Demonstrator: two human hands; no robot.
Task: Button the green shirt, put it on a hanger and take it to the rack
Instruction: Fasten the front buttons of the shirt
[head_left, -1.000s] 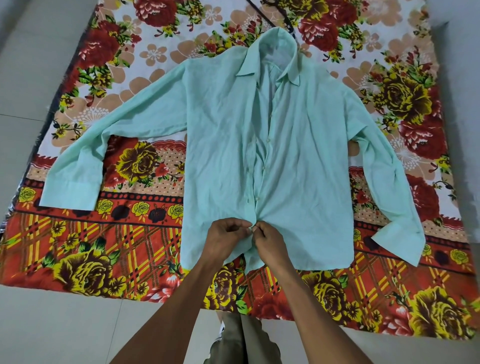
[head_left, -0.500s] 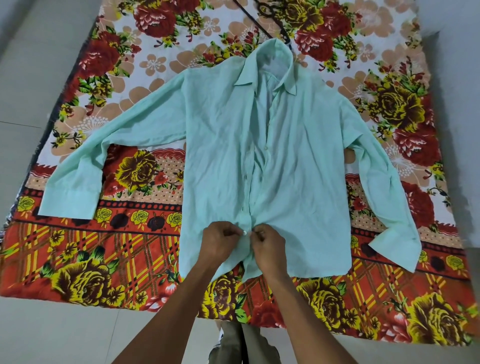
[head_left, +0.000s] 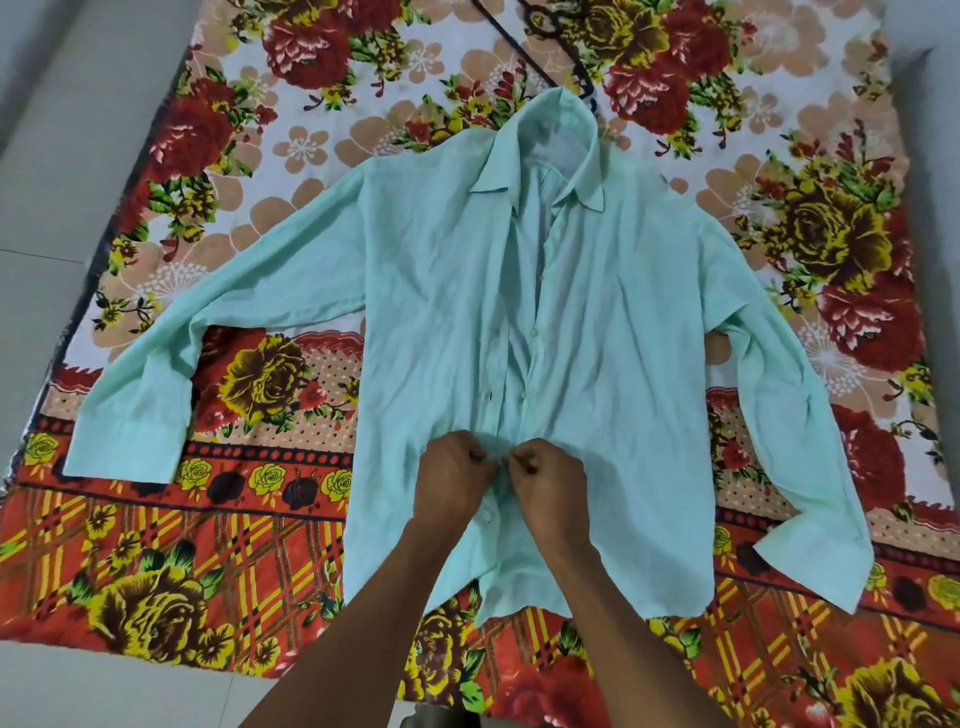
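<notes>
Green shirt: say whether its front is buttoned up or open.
Mostly open. The green shirt gapes from collar down; both hands pinch its lower placket.

No legible text — anywhere.

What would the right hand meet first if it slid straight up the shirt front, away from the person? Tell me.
The right hand pinches the placket of the green shirt, knuckles pointing toward the collar. Sliding on, it would likely first meet the next button just above it, then the open front. Depth is hard to judge.
</notes>
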